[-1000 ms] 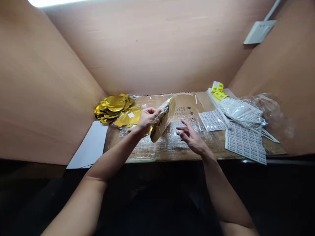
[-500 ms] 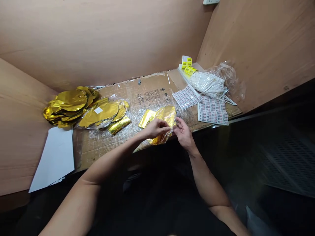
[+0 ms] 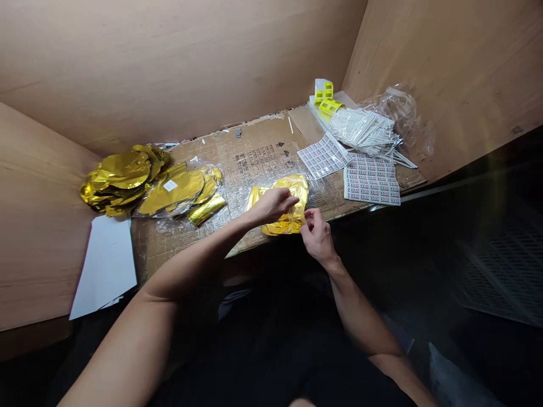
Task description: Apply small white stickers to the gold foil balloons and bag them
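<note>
A clear plastic bag with folded gold foil balloons [image 3: 297, 183] inside lies at the front edge of the cardboard-covered table [image 3: 237, 181]. My left hand [image 3: 275, 204] is closed over the middle of the bag, its fingertips pinching the plastic. At the bag's lower right corner, my right hand [image 3: 318, 234] grips the plastic edge between thumb and fingers. To the left sits another bagged set of gold balloons [image 3: 182, 189] with a small white sticker on top.
Loose flat gold balloons [image 3: 123, 172] are heaped at the far left, above white sheets [image 3: 104, 265]. Printed sticker sheets [image 3: 371, 180], yellow barcode labels [image 3: 326, 90] and a bag of white sticks [image 3: 365, 130] occupy the right. Wooden panels [image 3: 190, 62] enclose the table.
My left hand has risen slightly and moved right, away from the right hand, which stays at the bag's corner. The whole view has shifted a little.
</note>
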A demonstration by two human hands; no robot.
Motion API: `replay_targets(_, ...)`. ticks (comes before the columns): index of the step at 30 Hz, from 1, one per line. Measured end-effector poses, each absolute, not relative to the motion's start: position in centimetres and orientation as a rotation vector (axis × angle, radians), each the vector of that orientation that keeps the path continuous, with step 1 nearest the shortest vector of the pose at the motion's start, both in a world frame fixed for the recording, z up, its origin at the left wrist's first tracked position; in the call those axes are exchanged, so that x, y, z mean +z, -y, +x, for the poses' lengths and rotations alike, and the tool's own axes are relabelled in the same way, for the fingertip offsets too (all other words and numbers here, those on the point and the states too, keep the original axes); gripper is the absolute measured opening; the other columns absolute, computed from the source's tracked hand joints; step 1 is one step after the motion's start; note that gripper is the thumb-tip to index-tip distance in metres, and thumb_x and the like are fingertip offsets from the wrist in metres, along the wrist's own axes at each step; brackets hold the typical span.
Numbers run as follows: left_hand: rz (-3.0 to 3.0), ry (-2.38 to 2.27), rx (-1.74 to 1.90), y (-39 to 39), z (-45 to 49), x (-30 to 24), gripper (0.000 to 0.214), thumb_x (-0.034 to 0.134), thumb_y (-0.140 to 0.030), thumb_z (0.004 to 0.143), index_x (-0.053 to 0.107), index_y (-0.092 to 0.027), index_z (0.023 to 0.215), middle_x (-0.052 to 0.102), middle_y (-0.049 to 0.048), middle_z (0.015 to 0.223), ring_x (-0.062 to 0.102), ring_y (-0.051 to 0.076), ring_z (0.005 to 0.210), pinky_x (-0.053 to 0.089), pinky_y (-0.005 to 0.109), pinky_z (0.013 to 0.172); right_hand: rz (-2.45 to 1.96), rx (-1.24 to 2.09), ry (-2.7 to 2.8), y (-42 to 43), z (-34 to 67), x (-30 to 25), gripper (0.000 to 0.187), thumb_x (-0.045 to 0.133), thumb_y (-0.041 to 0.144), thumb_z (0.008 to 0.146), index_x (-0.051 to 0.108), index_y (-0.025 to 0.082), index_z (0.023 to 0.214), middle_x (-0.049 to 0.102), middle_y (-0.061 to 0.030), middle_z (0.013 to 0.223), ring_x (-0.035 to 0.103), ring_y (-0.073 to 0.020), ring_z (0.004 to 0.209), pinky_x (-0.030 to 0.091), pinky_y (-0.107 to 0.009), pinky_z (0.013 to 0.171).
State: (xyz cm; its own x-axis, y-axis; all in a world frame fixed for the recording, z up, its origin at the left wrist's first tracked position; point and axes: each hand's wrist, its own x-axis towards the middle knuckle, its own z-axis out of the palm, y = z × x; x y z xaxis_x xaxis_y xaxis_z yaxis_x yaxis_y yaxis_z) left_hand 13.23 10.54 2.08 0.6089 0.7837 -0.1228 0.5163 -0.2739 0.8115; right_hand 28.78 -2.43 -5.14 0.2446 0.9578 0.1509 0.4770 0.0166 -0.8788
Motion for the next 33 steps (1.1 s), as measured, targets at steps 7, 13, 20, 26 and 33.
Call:
replay_targets(7,1.498,-0.86,0.382,-10.4,14.4,0.7,0.052,0.058,-0.065,0.098,0.043,-0.023,0.072,0.037,-0.0055,0.062,0.031,0.011,0.052,0.026,0.027,0.054,-1.705,0.501,1.419,1.2,29.4,-4.2,0.026,0.049,0.019,0.09,0.056,0.022,0.114,0.057,0.0037,0.062,0.06,-0.0222,0.06,0.043,-0.032,0.068)
replay_targets(13,2.092,-0.889,0.373,-10.8,12.2,1.5,0.027,0.079,-0.014,0.074,0.055,-0.022,0.083,0.05,-0.0025,0.071,0.04,0.015,0.064,0.029,0.03,0.064,-1.694,0.49,1.444,1.0,29.7,-4.3,0.019,0.049,0.019,0.091,0.053,0.024,0.109,0.054,0.0046,0.061,0.056,-0.022,0.056,0.041,-0.033,0.066)
replay_targets(20,2.564,-0.493,0.165,-10.9,10.7,2.8,0.019,0.05,-0.005,0.093,0.064,-0.019,0.093,0.054,0.0038,0.081,0.036,0.016,0.063,0.033,0.032,0.065,-1.79,0.336,1.598,0.6,28.9,-4.4,0.017,0.047,0.019,0.095,0.057,0.022,0.107,0.065,-0.0044,0.075,0.063,-0.0256,0.067,0.041,-0.035,0.07)
replay_targets(26,2.507,-0.16,0.235,-11.8,10.0,3.2,0.023,0.059,-0.013,0.096,0.078,-0.022,0.108,0.066,0.0144,0.138,0.062,0.024,0.105,0.047,0.036,0.093,-1.811,0.199,1.63,-0.1,29.5,-3.5,0.021,0.046,0.022,0.103,0.065,0.019,0.11,0.072,-0.0128,0.096,0.066,-0.0274,0.083,0.046,-0.036,0.077)
replay_targets(33,2.487,-0.098,0.073,-12.7,11.0,2.4,0.016,0.073,-0.01,0.082,0.073,-0.024,0.077,0.073,0.0067,0.089,0.057,0.021,0.073,0.042,0.036,0.079,-1.566,0.511,1.624,2.7,29.4,-3.6,0.022,0.054,0.037,0.107,0.069,0.021,0.109,0.073,-0.0102,0.098,0.068,-0.0244,0.084,0.053,-0.037,0.082)
